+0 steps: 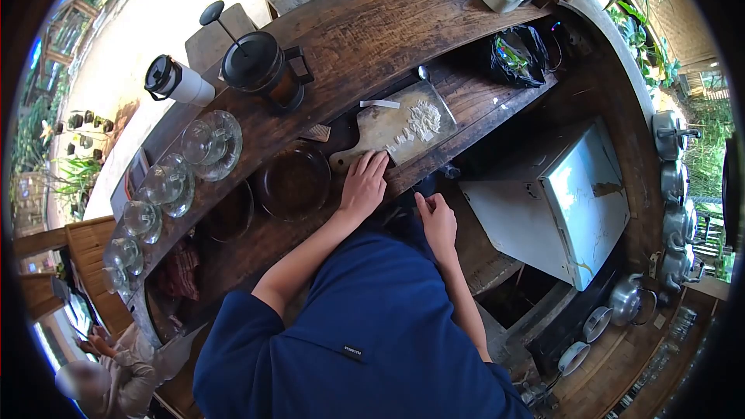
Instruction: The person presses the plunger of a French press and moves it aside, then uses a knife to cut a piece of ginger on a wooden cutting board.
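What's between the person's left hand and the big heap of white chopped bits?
In the head view, a few loose white pieces lie on the pale, paddle-shaped board, between the left hand and the heap.

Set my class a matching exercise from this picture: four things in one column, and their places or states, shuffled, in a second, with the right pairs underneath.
Column one
1. Left hand
2. Pale chopped pieces
3. French press
4. Plastic bag

Column two
A. Standing with its plunger knob raised
B. Black and crumpled
C. Touching the cutting board near its handle
D. Heaped and scattered on the board

Right pairs: 1-C, 2-D, 3-A, 4-B
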